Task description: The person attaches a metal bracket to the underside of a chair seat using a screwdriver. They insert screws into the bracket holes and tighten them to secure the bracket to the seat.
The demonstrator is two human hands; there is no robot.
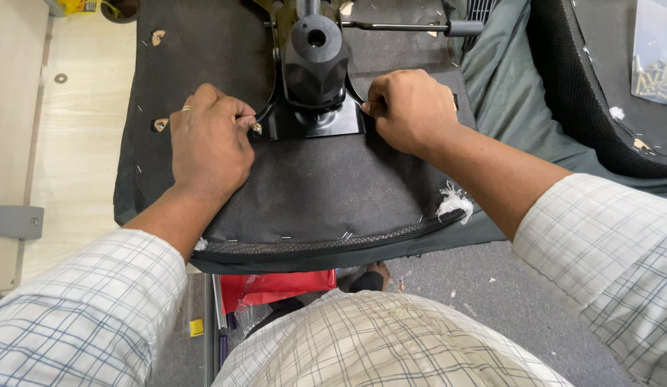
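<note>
An upturned office chair seat [319, 193] lies in front of me, its black fabric underside facing up. A black metal mechanism plate [315, 123] with a round central hub [316, 54] sits on it. My left hand [208, 140], wearing a ring, has its fingers closed on a small brass-coloured screw [257, 129] at the plate's left corner. My right hand [409, 109] pinches at the plate's right corner; what it holds is hidden by the fingers.
A lever rod with a black knob [462, 28] sticks out to the right of the hub. A clear bag of screws [655, 68] lies at top right on a black mesh chair part [584, 107]. Red packaging [276, 287] lies below the seat. Wooden floor [79, 143] at left.
</note>
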